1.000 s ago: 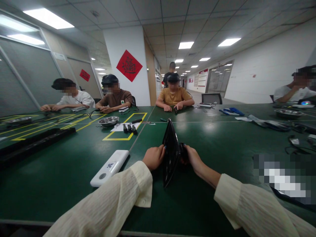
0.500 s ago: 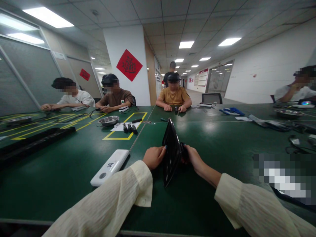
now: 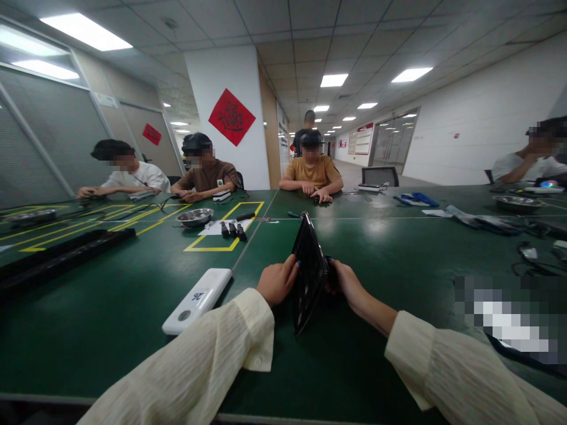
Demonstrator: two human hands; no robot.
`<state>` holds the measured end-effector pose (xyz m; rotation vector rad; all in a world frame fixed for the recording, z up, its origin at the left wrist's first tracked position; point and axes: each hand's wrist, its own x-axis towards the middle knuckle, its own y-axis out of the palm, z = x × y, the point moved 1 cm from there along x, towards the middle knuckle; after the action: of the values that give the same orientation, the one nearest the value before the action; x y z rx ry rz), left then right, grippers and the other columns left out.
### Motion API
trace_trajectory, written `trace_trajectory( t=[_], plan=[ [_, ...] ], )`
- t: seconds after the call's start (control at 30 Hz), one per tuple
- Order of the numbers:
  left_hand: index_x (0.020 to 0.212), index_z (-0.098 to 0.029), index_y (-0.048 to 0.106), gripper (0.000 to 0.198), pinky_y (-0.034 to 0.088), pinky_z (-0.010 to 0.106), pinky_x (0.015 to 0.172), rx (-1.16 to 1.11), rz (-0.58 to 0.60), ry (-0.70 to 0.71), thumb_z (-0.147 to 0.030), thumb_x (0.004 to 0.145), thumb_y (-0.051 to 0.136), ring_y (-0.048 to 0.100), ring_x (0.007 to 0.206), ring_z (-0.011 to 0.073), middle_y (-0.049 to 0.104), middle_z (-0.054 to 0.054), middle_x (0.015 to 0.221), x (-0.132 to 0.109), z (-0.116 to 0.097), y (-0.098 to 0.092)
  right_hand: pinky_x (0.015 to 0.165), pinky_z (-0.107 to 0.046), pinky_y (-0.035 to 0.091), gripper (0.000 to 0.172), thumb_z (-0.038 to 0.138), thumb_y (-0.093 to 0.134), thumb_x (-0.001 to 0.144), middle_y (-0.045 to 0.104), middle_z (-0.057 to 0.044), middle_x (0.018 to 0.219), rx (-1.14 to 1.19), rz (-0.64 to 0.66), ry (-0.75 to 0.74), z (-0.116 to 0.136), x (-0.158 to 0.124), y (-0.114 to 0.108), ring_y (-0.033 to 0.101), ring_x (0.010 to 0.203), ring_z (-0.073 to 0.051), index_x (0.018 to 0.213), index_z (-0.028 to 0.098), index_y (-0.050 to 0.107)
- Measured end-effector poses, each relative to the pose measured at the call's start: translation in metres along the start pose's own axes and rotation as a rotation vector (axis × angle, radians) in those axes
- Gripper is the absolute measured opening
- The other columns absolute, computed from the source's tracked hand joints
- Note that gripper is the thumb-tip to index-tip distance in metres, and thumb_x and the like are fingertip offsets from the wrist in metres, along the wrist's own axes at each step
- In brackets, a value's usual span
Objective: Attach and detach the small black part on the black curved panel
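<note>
A thin, glossy black panel point(image 3: 307, 277) stands on edge in front of me, tilted and seen nearly edge-on. My left hand point(image 3: 275, 282) is closed at its left face, the thumb and fingers pressed on the surface. On the other side, my right hand point(image 3: 346, 282) is closed around a dark rounded piece point(image 3: 330, 275) against the panel's back. Whether that piece belongs to the panel, I cannot tell; the right fingers are partly hidden. Left of my hands lies a white power-bank-like device point(image 3: 199, 301) marked 26.
On the green table point(image 3: 266, 378), several black cylinders point(image 3: 233, 230) and a metal bowl point(image 3: 195, 217) sit near a yellow-taped rectangle. A long black tray point(image 3: 66, 260) lies left. Blue cloth items point(image 3: 415, 200) and cables are at right. Several people sit around the table.
My hands and the panel stay nearly still; the left fingers have shifted slightly on its face. Across the table, the person in the mustard shirt has brought both hands together.
</note>
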<state>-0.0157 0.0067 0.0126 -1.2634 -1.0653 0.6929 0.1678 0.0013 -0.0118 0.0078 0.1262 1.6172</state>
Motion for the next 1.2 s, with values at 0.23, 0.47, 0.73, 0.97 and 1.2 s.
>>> trace_trajectory(
  t=[0.23, 0.47, 0.73, 0.97, 1.2],
  plan=[
    [0.11, -0.018, 0.044, 0.04, 0.039, 0.028, 0.064, 0.025, 0.007, -0.015, -0.038, 0.091, 0.016, 0.062, 0.076, 0.0204, 0.065, 0.008, 0.081, -0.0009, -0.0007, -0.0004, 0.038, -0.021, 0.035, 0.034, 0.039, 0.034, 0.083, 0.054, -0.001, 0.045, 0.005, 0.002, -0.004, -0.0024, 0.0018, -0.001, 0.05, 0.039, -0.012, 0.067, 0.015, 0.052],
    [0.085, -0.021, 0.051, 0.046, 0.036, 0.025, 0.059, -0.039, 0.036, -0.013, -0.04, 0.091, 0.01, 0.062, 0.073, 0.0183, 0.064, 0.005, 0.076, 0.0001, -0.0043, -0.0056, 0.037, -0.021, 0.034, 0.036, 0.036, 0.032, 0.083, 0.052, -0.001, 0.043, -0.022, -0.023, 0.021, 0.0007, 0.0018, 0.0003, 0.049, 0.037, -0.011, 0.063, 0.014, 0.051],
    [0.102, -0.02, 0.046, 0.041, 0.037, 0.025, 0.06, -0.023, -0.048, -0.042, -0.042, 0.091, 0.013, 0.062, 0.072, 0.018, 0.064, 0.005, 0.077, -0.0008, -0.0022, -0.0004, 0.038, -0.021, 0.035, 0.034, 0.036, 0.031, 0.084, 0.054, -0.001, 0.045, -0.021, -0.003, 0.023, -0.0019, 0.0035, -0.0009, 0.05, 0.039, -0.012, 0.067, 0.014, 0.053],
    [0.108, -0.018, 0.045, 0.036, 0.038, 0.027, 0.064, -0.003, -0.004, -0.04, -0.036, 0.09, 0.018, 0.062, 0.078, 0.0198, 0.065, 0.007, 0.082, -0.0021, -0.002, -0.002, 0.037, -0.021, 0.034, 0.035, 0.038, 0.034, 0.083, 0.053, -0.001, 0.044, -0.013, -0.002, 0.01, -0.0022, 0.0039, -0.0015, 0.05, 0.038, -0.011, 0.065, 0.014, 0.052],
    [0.09, -0.021, 0.052, 0.041, 0.036, 0.026, 0.061, -0.045, 0.002, -0.011, -0.039, 0.091, 0.015, 0.062, 0.075, 0.0186, 0.065, 0.005, 0.08, -0.0003, -0.0039, -0.0041, 0.038, -0.021, 0.035, 0.033, 0.036, 0.034, 0.083, 0.054, -0.001, 0.046, 0.003, 0.021, 0.006, -0.0043, 0.0052, -0.0033, 0.051, 0.039, -0.012, 0.066, 0.014, 0.053]
  ],
)
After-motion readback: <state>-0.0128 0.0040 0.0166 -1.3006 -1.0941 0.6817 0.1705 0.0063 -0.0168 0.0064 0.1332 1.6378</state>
